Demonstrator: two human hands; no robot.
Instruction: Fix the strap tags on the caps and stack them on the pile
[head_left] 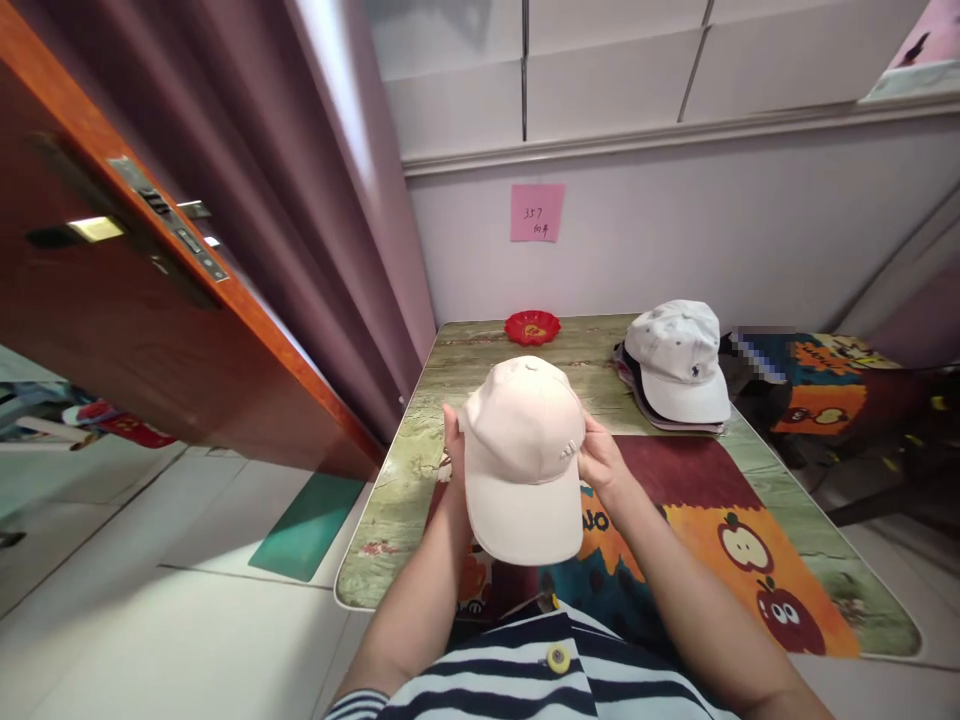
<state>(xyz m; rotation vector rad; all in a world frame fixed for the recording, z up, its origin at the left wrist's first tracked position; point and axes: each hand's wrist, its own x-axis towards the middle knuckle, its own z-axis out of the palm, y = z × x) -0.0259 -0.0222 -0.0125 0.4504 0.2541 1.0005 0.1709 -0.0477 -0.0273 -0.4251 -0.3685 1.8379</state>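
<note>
A cream baseball cap (525, 430) is held up over the near middle of the table, its brim pointing down toward me. My left hand (454, 445) grips the cap's left side, with the thumb showing and most fingers hidden behind it. On the opposite side my right hand (598, 455) is closed on the cap's edge, beside a small raised mark on the crown. To the right rests a stack of caps, topped by a white baseball cap (679, 355) with a small dark logo.
The wood-patterned table (405, 500) carries a colourful apple-print mat (690, 460). At the back sits a red scalloped dish (532, 327). A pink note (537, 213) is stuck to the wall. An open brown door (187, 330) and a purple curtain (300, 200) stand left.
</note>
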